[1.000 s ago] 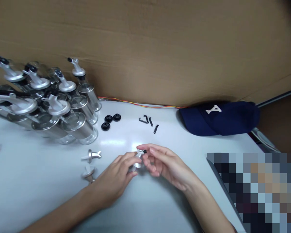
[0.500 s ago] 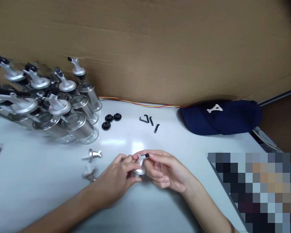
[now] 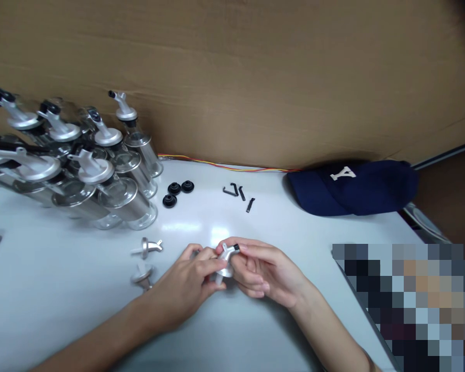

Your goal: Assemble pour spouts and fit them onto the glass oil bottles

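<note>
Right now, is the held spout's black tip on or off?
On: the black tip shows at the end of the silver spout; fit unclear.

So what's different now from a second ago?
The silver pourer has moved slightly closer to you, and the fingers of your right hand have moved closer with it. Your left hand stays on it; nothing was visibly picked up or released. The bottles, black stoppers and navy cap stayed put.

Holds left hand (image 3: 182, 287) close beside right hand (image 3: 273, 271).
Curls fingers (image 3: 210, 267) inward, angling both bare forearms (image 3: 116, 330) toward each other.
</note>
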`<state>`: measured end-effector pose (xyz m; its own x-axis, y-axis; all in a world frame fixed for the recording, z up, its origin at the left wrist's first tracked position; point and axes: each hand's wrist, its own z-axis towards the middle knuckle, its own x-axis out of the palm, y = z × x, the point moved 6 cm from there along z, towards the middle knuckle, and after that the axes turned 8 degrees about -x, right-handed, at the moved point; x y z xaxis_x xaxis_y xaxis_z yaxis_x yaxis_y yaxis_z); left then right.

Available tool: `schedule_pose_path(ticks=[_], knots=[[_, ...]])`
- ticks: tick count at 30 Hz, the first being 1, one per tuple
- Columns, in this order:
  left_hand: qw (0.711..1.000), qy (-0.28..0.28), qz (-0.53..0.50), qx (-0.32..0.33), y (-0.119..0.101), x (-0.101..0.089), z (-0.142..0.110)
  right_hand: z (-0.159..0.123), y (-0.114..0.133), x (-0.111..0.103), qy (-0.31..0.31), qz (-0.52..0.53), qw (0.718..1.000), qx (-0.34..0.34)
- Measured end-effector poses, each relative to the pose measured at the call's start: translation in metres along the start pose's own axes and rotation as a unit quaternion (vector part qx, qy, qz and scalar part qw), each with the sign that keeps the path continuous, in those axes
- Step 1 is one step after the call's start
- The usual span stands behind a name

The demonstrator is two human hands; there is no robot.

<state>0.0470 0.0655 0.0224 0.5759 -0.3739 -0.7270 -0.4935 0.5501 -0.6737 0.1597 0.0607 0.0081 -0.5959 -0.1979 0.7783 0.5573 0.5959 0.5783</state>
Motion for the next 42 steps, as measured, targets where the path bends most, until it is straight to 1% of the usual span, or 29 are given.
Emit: schedule_pose_path(ticks=[7,13,18,22,25,27,29,32,33,34,35,36,37,38,39,40,41,42], knots=[[1.000,0.011,-0.002,-0.006,-0.004,-0.002,0.003,0.002,0.003,0.004,-0.001,0.014,1.000,-0.022],[1.000,0.004,0.011,-0.001,-0.005,-0.003,0.003,0.001,0.005,0.003,-0.023,-0.007,0.999,-0.028],[1.000,0.010,0.016,-0.008,-0.004,-0.001,0.003,0.000,0.006,0.003,-0.041,-0.046,0.998,-0.030],[1.000,-0.028,-0.011,0.010,-0.003,-0.006,0.000,0.002,0.005,0.003,-0.060,-0.073,0.995,-0.042],[0.998,-0.042,-0.039,0.022,0.000,-0.007,-0.003,0.003,0.006,0.000,-0.094,-0.118,0.987,-0.061],[0.998,-0.045,-0.042,0.031,0.002,-0.006,-0.003,0.003,0.010,-0.002,-0.125,-0.174,0.973,-0.087],[0.997,-0.050,-0.036,0.044,0.001,-0.006,-0.004,0.000,0.018,-0.005,-0.160,-0.247,0.947,-0.129],[0.996,-0.063,-0.021,0.055,-0.001,-0.007,-0.003,-0.006,0.032,-0.009,-0.195,-0.354,0.898,-0.174],[0.996,-0.066,-0.016,0.054,-0.002,-0.008,-0.003,-0.008,0.036,-0.012,-0.207,-0.391,0.878,-0.182],[0.996,-0.069,-0.012,0.052,-0.003,-0.008,-0.002,-0.011,0.040,-0.015,-0.225,-0.435,0.851,-0.191],[0.996,-0.072,-0.011,0.049,-0.003,-0.009,-0.002,-0.014,0.047,-0.018,-0.247,-0.490,0.811,-0.206],[0.996,-0.074,-0.012,0.046,-0.003,-0.009,-0.002,-0.017,0.053,-0.019,-0.268,-0.550,0.758,-0.227],[0.996,-0.076,-0.016,0.043,-0.002,-0.010,-0.003,-0.020,0.060,-0.019,-0.283,-0.608,0.698,-0.251],[0.996,-0.079,-0.019,0.041,-0.002,-0.011,-0.003,-0.022,0.064,-0.018,-0.288,-0.654,0.646,-0.270],[0.996,-0.080,-0.019,0.037,-0.001,-0.012,-0.003,-0.023,0.067,-0.016,-0.282,-0.684,0.611,-0.280],[0.996,-0.078,-0.016,0.034,0.000,-0.012,-0.003,-0.022,0.066,-0.015,-0.268,-0.697,0.603,-0.280],[0.997,-0.076,-0.008,0.032,0.000,-0.012,-0.003,-0.020,0.064,-0.014,-0.249,-0.694,0.618,-0.273],[0.997,-0.073,0.003,0.032,0.000,-0.012,-0.003,-0.018,0.060,-0.012,-0.224,-0.680,0.647,-0.261]])
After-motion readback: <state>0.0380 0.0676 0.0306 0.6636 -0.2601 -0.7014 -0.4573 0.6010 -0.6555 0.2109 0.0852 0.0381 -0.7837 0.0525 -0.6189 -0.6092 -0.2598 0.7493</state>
